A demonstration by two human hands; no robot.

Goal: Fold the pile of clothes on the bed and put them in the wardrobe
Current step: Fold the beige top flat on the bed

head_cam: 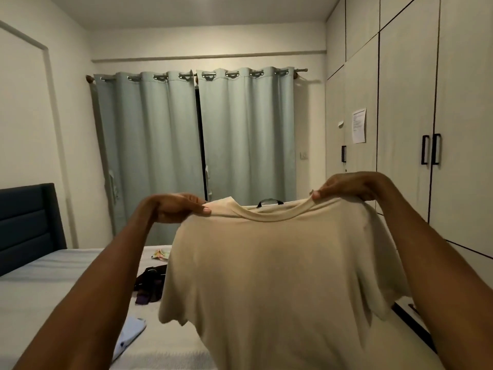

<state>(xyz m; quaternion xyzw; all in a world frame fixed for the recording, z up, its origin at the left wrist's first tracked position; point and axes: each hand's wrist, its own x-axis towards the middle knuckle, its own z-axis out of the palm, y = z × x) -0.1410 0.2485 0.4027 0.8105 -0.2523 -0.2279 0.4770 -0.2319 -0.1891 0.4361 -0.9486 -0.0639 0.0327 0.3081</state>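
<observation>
A cream T-shirt [266,276] hangs spread out in front of me above the bed [53,284]. My left hand [176,208] pinches its left shoulder beside the collar. My right hand [346,186] pinches the right shoulder, a little higher. On the bed lie a dark purple garment [150,285], a pale blue garment [129,333] near the front, and a small patterned cloth [160,254] farther back. The shirt hides much of the bed's right part. The wardrobe [408,116] fills the right wall, its doors closed.
A dark padded headboard [26,222] stands at the left. Grey-green curtains [197,145] cover the far wall. A black bag handle [269,202] shows just behind the shirt's collar. A paper sheet [358,126] is stuck on a wardrobe door.
</observation>
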